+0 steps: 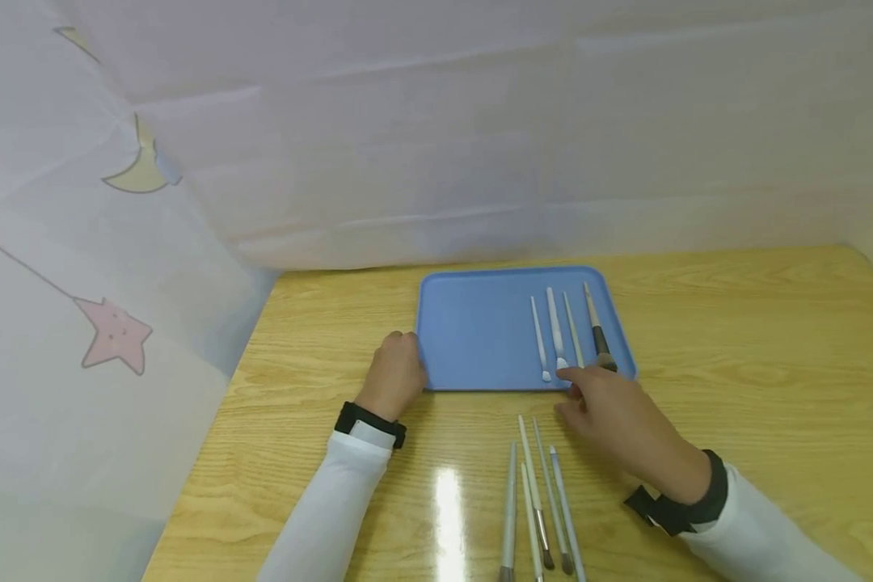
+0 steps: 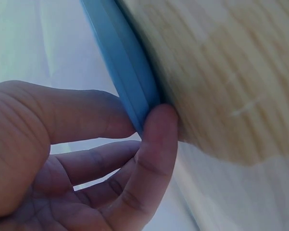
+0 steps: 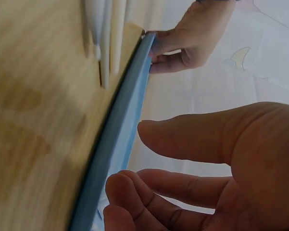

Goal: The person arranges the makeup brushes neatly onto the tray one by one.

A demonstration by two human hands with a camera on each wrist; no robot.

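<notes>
Brushes (image 1: 556, 331) lie on our blue tray (image 1: 480, 339) at the tabletop's (image 1: 735, 339) back; our left hand (image 1: 393, 376) pinches its left rim, our right hand (image 1: 618, 420) hovers spread nearby. We could nudge them askew.

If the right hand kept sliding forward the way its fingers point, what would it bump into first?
Probably the near rim of the blue tray, right where the white-tipped brushes lie. The right hand hovers open beside that edge, fingers aimed at it; depth is hard to judge, so it may already be over the rim.
</notes>
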